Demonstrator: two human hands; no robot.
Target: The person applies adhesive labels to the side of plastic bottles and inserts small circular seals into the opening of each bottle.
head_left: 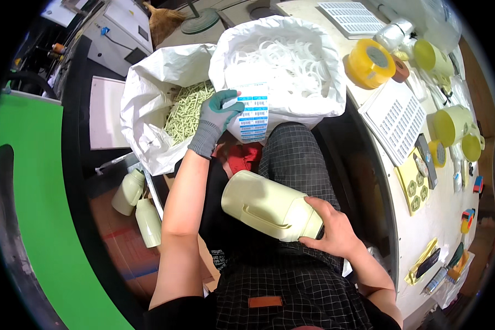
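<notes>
Person seated, working over their lap. Right hand (335, 234) is bare and wrapped around the lower end of a cream plastic jug (269, 206), fingers curled over its base end, thumb side toward the body. The jug lies on its side across the lap on the checked apron (291, 154), long axis running from upper left to lower right in the head view, its moulded handle groove facing up. Left hand (217, 113) wears a grey-green knit glove and is closed in a pinch on a sheet of blue-and-white stickers (253, 113), held up against the front lip of the white sack (275, 55) full of white plastic rings. So the sheet sits well above the jug, further out from the body, nothing between them but the apron and a red cloth (245, 157). The left hand has the stickers, the right steadies the jug, and the jug's free flank faces up toward the left hand (can't tell whether a sticker is already peeled). Second sack (148, 104) just left of the glove holds pale green short sticks. Three more cream jugs (137, 206) stand on the floor left of the left forearm. Bench (445, 214) on the right carries a yellow tape roll (371, 61), white grid trays and yellow-green mugs.
</notes>
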